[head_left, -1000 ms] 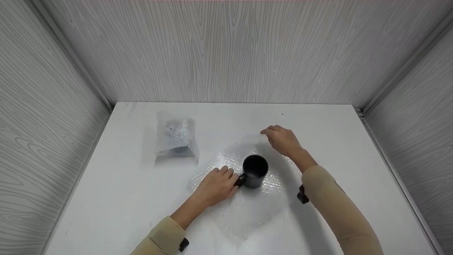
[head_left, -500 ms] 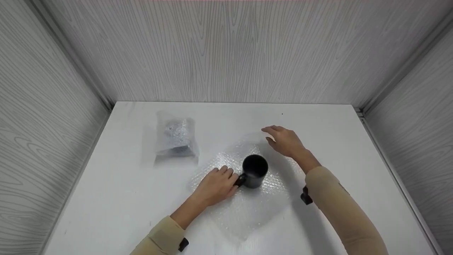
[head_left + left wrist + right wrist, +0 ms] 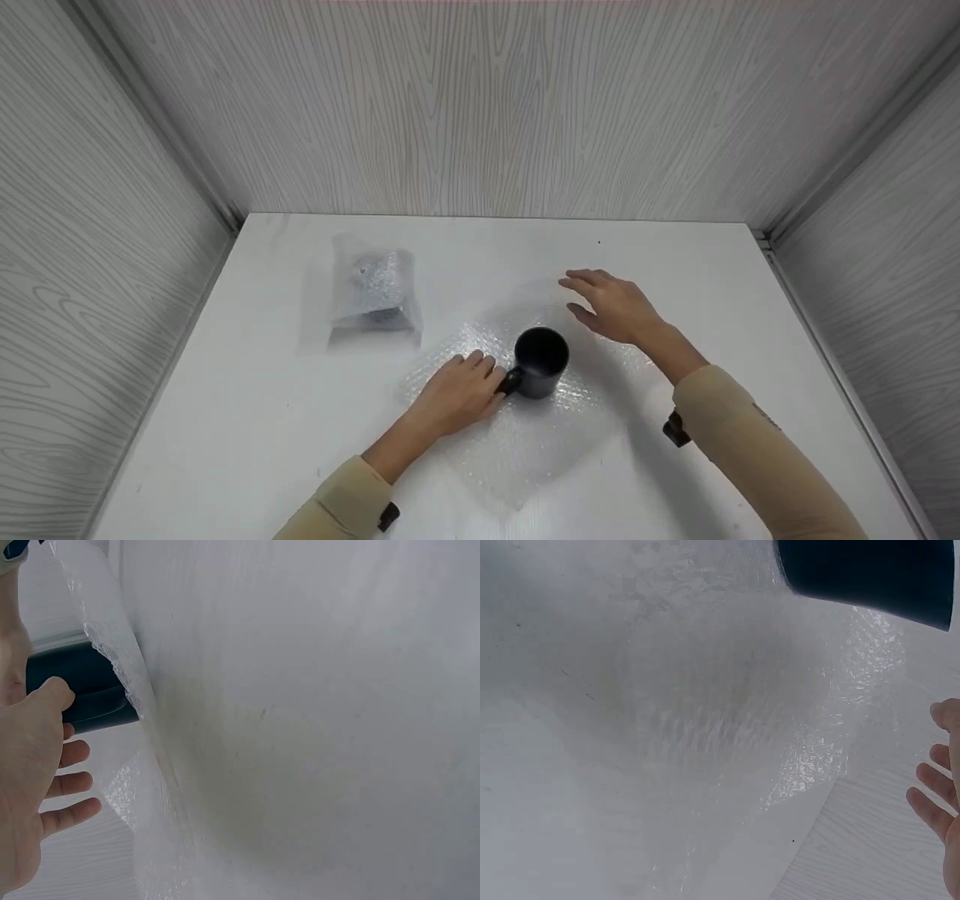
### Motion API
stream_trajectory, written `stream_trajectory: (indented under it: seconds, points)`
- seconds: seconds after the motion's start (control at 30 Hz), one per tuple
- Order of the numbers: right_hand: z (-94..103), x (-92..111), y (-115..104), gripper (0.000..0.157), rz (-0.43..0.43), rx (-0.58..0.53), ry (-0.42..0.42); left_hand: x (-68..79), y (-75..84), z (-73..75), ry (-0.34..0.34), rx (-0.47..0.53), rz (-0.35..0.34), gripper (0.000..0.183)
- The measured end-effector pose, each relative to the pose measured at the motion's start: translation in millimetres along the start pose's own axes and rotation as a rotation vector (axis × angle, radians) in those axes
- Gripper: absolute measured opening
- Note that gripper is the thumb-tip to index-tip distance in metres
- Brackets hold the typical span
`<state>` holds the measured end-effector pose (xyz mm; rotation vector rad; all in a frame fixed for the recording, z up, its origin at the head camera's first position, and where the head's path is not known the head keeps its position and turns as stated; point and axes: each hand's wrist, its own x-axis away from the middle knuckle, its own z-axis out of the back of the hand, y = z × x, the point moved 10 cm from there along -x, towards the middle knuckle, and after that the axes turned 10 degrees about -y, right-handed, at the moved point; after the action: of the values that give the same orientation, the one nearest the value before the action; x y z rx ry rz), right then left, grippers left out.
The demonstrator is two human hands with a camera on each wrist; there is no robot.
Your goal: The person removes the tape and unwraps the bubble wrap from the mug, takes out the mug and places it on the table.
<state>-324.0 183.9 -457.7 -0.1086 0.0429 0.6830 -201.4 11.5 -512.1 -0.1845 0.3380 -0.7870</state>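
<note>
A black mug [image 3: 538,367] stands upright on a spread sheet of bubble wrap [image 3: 517,465], its handle pointing left toward me. My left hand [image 3: 461,394] pinches that handle between thumb and index finger. In the left wrist view the other fingers of the left hand [image 3: 34,772] reach out loosely below the dark mug [image 3: 82,686]. Beyond the mug to the right, my right hand [image 3: 615,306] hovers over the far right part of the sheet with fingers parted, holding nothing. The right wrist view shows the bubble wrap [image 3: 705,727] lying flat beneath the mug [image 3: 870,574].
At the back left of the white table [image 3: 225,420] lies a bubble-wrap packet [image 3: 373,289] with something bluish inside, too veiled to name. Wood-grain panels [image 3: 487,112] close off the back and both sides.
My right hand has drawn back slightly to the right and its fingers have spread apart from a pinched pose. The left hand and the mug have stayed in place.
</note>
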Motion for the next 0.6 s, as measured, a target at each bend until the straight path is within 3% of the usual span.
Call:
stream_trajectory:
  seconds: [0.23, 0.6]
  points:
    - [8.9, 14.3, -17.8, 0.046, 0.051, -0.009, 0.015, -1.0, 0.3, 0.4, -0.009, 0.011, -0.007, 0.031]
    - [10.3, 29.4, -42.6, 0.067, 0.085, -0.022, -0.021, -0.5, -1.0, -0.9, -0.018, 0.022, -0.005, 0.03]
